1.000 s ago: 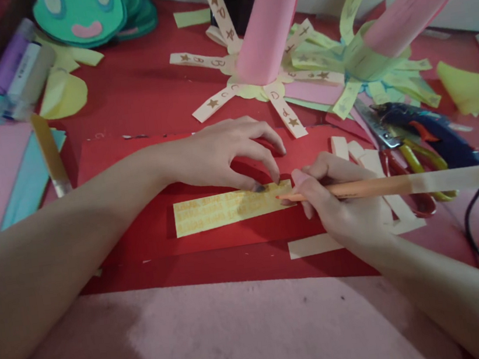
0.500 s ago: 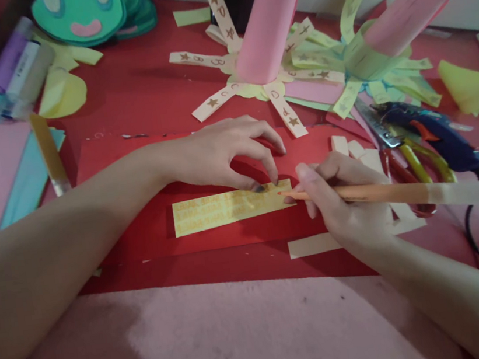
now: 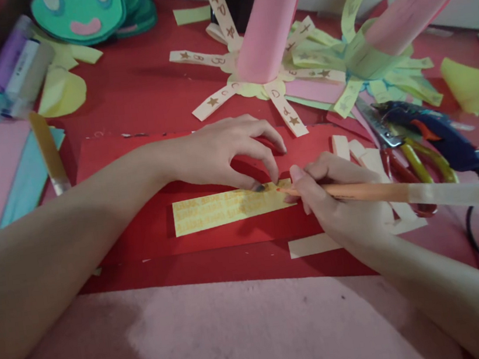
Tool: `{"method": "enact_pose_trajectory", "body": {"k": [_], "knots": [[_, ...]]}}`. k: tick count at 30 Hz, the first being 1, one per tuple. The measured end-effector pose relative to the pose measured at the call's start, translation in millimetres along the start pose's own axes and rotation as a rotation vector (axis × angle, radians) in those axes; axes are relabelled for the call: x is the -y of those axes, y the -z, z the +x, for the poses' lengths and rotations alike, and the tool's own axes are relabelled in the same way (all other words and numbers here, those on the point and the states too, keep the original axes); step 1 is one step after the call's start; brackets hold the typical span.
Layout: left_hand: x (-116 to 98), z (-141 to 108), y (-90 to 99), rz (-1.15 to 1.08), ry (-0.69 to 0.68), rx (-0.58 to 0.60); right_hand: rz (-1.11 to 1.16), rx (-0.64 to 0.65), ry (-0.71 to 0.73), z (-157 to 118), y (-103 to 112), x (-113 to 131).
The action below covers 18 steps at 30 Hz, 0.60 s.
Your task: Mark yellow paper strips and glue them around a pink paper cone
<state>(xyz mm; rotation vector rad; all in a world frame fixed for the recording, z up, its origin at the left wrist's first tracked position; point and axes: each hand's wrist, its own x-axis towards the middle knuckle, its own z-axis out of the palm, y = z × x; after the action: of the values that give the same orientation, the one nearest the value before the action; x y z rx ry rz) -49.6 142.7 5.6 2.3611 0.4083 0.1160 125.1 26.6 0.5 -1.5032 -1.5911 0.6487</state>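
A yellow paper strip (image 3: 217, 210) with rows of orange writing lies on a red sheet (image 3: 141, 239). My left hand (image 3: 229, 151) rests above it, fingers apart and curved, with the thumb and a fingertip on the strip's top edge. In my right hand (image 3: 343, 195) is an orange marker (image 3: 369, 192), pinched between thumb and fingers, its tip at the strip's right end. Pale blank strips (image 3: 314, 245) lie beneath and beside my right hand.
Behind the hands, pink paper tubes (image 3: 262, 35) stand on bases with lettered strips. Scissors (image 3: 422, 161) and a blue glue gun (image 3: 440, 132) lie at the right. Markers (image 3: 20, 70), a brush-like tan item (image 3: 48, 149) and green face cutouts (image 3: 79, 15) sit at the left.
My right hand has shifted slightly up and left, and the marker's back end has swung so its yellow end now shows. My left hand stays in place.
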Motion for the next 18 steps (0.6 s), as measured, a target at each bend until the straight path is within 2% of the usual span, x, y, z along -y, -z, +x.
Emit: {"method": "enact_pose_trajectory", "body": {"k": [4,8,18], "knots": [[1.0,-0.1,-0.9,-0.004,-0.018,-0.018,-0.025,-0.002,0.040,-1.2,-0.1,-0.9],[1.2,-0.1,-1.2,0.014,-0.029,-0.024,0.014,0.007,0.002,-0.6,0.5,0.7],[-0.4,0.1,-0.8,0.001,-0.017,-0.020,0.009,0.000,0.009,-0.5,0.9,0.5]]}}
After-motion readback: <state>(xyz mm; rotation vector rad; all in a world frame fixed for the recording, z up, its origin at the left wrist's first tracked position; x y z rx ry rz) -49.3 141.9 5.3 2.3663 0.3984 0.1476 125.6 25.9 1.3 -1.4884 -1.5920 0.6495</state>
